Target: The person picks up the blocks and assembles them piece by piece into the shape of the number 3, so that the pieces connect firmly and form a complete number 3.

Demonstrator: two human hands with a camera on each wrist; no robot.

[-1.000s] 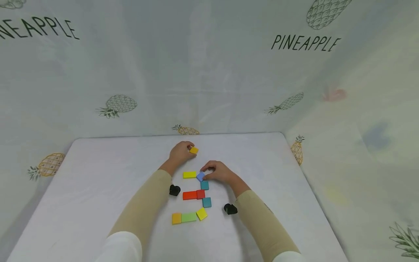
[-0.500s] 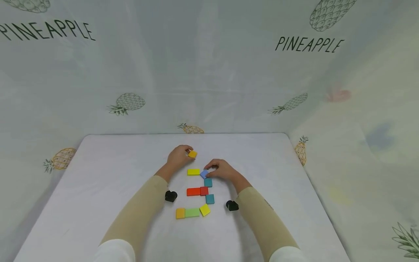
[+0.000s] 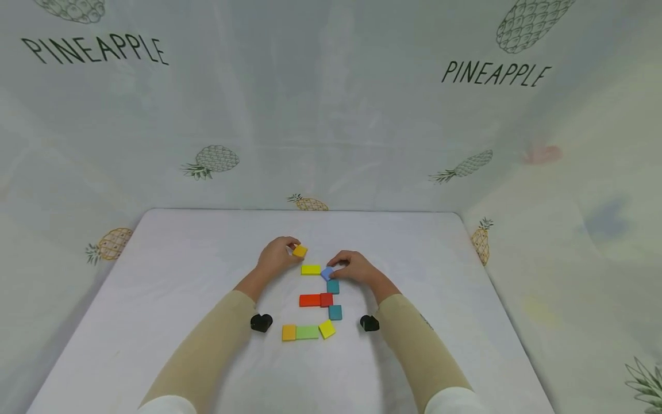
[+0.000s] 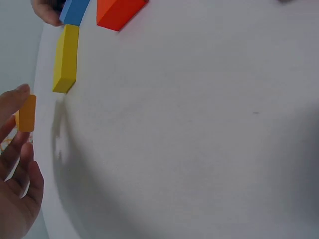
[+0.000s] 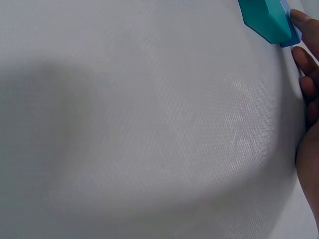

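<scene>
In the head view my left hand (image 3: 276, 256) pinches a small orange-yellow block (image 3: 300, 250) between thumb and fingers, above the table. The left wrist view shows this orange block (image 4: 26, 113) apart from the long yellow block (image 4: 66, 59). My right hand (image 3: 359, 268) pinches a tilted blue block (image 3: 327, 273), which lies at the right end of the yellow block (image 3: 311, 270). Just under the blue block is a teal block (image 3: 333, 286). In the right wrist view the teal block (image 5: 266, 19) partly covers the blue one.
Further down the figure lie a long red block (image 3: 310, 300), a small red block (image 3: 326, 299), another teal block (image 3: 335, 312), a yellow square (image 3: 327, 329), a green block (image 3: 307, 332) and an orange square (image 3: 288, 332). Black wrist-camera pieces (image 3: 261, 323) sit by both forearms.
My left hand has brought the orange-yellow block leftward and nearer to the long yellow block. My right hand stays at the blue block. The head view has shifted slightly.
</scene>
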